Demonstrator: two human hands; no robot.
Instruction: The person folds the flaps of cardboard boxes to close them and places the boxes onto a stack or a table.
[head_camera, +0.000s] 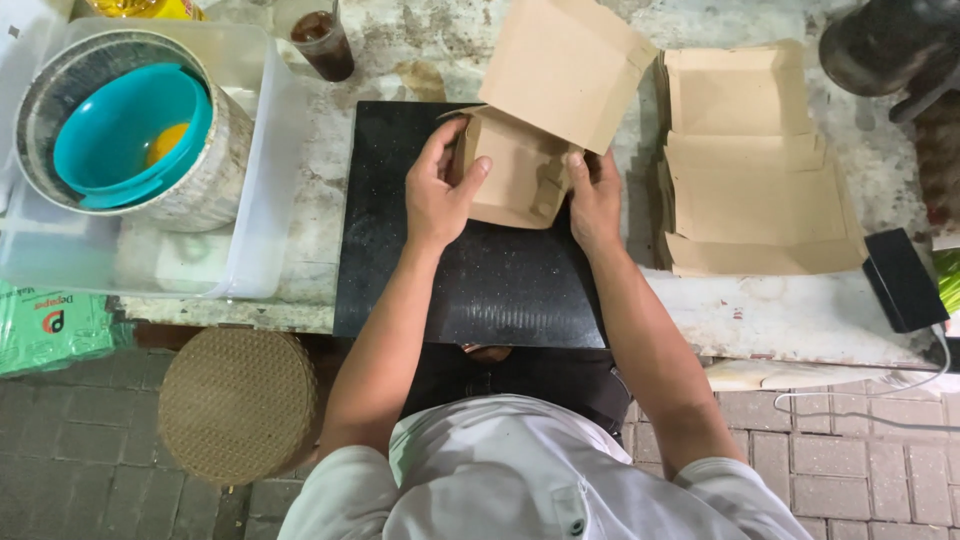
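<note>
A brown cardboard food box (545, 95) stands half folded over a black stone slab (480, 280), its lid tilted up and away from me. My left hand (440, 190) grips the box's left wall, thumb inside the tray part. My right hand (595, 200) holds the right front corner, fingers pressing a folded flap. Both forearms reach in from the bottom of the view.
A stack of flat unfolded brown boxes (750, 170) lies right of the slab. At left, a clear plastic tub (260, 200) holds a round pot with a teal bowl (125, 135). A dark drink cup (322, 42) stands behind. A woven stool (238, 400) sits below; a black device (902, 280) lies at right.
</note>
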